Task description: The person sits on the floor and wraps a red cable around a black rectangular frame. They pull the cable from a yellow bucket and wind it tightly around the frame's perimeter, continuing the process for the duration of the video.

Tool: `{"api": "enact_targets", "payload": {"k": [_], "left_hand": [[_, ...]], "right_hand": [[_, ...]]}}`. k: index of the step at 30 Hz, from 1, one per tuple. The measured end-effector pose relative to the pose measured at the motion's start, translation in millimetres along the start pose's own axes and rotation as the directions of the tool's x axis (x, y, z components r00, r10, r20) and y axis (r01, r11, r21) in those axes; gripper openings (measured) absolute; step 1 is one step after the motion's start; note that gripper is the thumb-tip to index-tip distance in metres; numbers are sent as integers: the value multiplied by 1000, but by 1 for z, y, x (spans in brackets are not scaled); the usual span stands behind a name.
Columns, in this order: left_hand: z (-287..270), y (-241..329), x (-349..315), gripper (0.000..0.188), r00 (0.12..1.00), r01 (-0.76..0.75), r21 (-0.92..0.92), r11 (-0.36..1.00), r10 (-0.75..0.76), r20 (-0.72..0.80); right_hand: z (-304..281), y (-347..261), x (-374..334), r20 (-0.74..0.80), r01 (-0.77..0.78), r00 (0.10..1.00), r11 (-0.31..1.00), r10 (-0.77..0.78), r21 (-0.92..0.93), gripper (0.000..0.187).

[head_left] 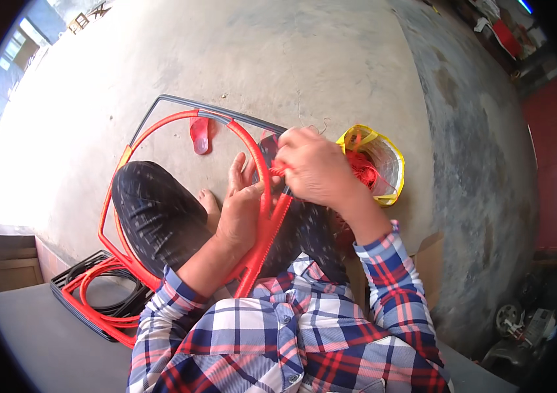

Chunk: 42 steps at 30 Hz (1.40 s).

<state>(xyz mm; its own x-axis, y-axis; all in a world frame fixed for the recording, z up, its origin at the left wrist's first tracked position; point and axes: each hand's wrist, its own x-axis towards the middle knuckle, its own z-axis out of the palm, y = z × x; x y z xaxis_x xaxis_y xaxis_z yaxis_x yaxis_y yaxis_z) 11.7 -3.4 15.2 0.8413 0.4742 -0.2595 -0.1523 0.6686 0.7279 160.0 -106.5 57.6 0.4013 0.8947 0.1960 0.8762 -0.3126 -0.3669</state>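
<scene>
Head view: right grip pinches twisted red cord, left grip clasps curved frame.

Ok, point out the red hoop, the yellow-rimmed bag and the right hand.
Red hoop (pixel 246 138), head view: upper right of its curve.
Yellow-rimmed bag (pixel 390 164), head view: bare inner wall.
Right hand (pixel 316 164), head view: back of the hand.

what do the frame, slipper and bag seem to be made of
Frame: probably painted metal, from its thin, stiff, dark bars; the red wrapping looks like smooth plastic. Slipper: likely moulded plastic or rubber, with a glossy, slightly translucent look. Bag: perhaps coated plastic, judging by its pale, shiny inside; any weave is unclear.
</scene>
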Motion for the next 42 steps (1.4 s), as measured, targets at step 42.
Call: {"api": "enact_targets", "payload": {"k": [42], "left_hand": [[-12,0,17,16,844,521,225,823,-536,6]], "right_hand": [[38,2,-117,112,-266,793,176,599,948,20]]}}
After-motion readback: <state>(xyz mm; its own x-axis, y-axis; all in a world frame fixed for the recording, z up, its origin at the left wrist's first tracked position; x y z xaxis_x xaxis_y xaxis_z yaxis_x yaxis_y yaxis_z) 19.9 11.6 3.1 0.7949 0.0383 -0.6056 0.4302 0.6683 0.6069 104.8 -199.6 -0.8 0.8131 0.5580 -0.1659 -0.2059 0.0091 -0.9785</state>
